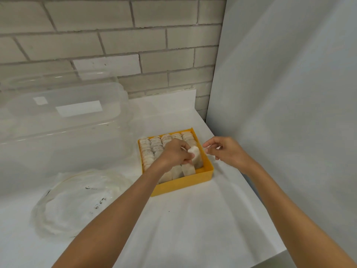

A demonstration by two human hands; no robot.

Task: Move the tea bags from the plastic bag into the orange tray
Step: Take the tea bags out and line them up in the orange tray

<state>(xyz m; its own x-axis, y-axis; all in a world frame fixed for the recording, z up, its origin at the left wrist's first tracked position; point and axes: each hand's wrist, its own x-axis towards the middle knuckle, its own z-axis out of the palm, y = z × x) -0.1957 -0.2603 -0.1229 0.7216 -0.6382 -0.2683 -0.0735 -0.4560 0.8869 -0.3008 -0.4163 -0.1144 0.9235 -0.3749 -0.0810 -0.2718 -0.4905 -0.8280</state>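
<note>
The left hand point(174, 154) pinches soft white tea bags point(194, 154) in the square orange tray point(183, 183). The right hand point(229, 152) is loose and holds nothing.

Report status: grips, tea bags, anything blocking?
Left grip holds tea bags over orange tray, right column. Right grip open beside tray. Plastic bag looks empty. Nothing blocking.

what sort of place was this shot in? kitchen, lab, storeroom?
Likely a kitchen or break-room counter, though it could be a staged work corner: a white countertop set against a painted brick wall, a clear plastic storage bin, and an orange tray packed with rows of tea bags.
</note>
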